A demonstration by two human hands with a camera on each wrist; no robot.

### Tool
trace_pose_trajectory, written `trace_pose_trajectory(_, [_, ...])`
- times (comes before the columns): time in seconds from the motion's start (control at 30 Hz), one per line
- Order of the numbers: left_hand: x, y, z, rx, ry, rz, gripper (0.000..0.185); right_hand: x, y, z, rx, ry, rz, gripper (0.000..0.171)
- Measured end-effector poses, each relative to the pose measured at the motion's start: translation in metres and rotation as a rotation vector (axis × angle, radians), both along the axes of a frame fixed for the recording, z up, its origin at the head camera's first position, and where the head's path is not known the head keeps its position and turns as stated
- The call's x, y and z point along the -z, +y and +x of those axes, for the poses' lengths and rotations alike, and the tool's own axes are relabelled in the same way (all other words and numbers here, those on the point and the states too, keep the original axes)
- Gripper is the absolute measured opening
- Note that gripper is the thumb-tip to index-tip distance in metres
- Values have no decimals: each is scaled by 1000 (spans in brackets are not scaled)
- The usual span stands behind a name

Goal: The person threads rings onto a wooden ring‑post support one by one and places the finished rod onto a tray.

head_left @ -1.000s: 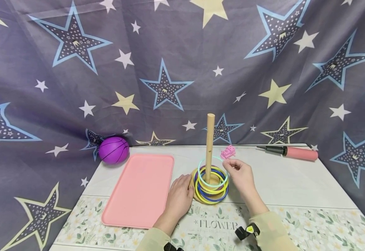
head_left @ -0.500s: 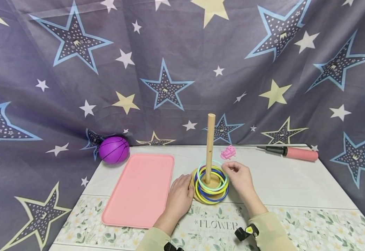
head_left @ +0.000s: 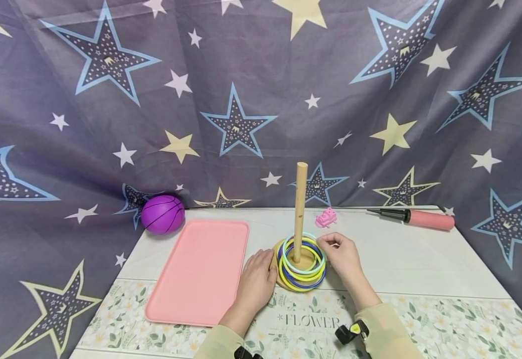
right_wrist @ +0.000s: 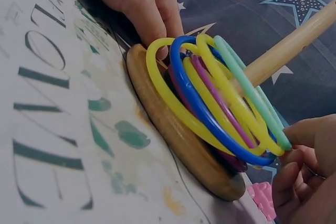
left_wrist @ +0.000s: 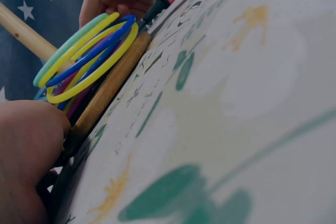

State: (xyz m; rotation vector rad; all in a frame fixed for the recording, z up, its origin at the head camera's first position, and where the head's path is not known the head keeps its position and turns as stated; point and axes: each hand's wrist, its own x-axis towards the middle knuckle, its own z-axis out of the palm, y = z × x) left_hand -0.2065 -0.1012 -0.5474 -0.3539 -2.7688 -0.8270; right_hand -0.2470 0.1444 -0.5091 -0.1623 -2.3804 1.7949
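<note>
The right hand [head_left: 342, 257], pinching the green ring [head_left: 303, 255] at its 3 o'clock edge, has lowered it down the peg [head_left: 300, 209] onto the stack, while the left hand [head_left: 257, 280] stays spread against the base [right_wrist: 173, 129] at 9 o'clock.

Yellow, blue, purple and mint-green rings [head_left: 301, 263] circle a tan wooden peg [head_left: 299, 209], beside a pink tray [head_left: 200, 271], purple ball [head_left: 162, 214], pink pump [head_left: 415, 218] and star-patterned grey-blue backdrop [head_left: 243, 89].

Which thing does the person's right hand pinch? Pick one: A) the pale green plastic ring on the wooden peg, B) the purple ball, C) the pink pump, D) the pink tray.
A: the right hand pinches the pale green plastic ring topping the stack round the wooden peg.
</note>
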Motion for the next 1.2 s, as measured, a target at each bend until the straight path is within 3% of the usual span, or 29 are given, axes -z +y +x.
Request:
trace_pose_trajectory(0.6, [-1, 0, 0, -5, -1, 13, 49, 6, 15, -1, 13, 16, -86, 24])
trace_pose_trajectory(0.93, [2, -2, -1, -1, 8, 11, 49, 13, 31, 3, 53, 28, 11, 23])
trace_pose_trajectory(1.2, [3, -2, 0, -1, 6, 0, 50, 13, 42, 9, 49, 83, 217, 23])
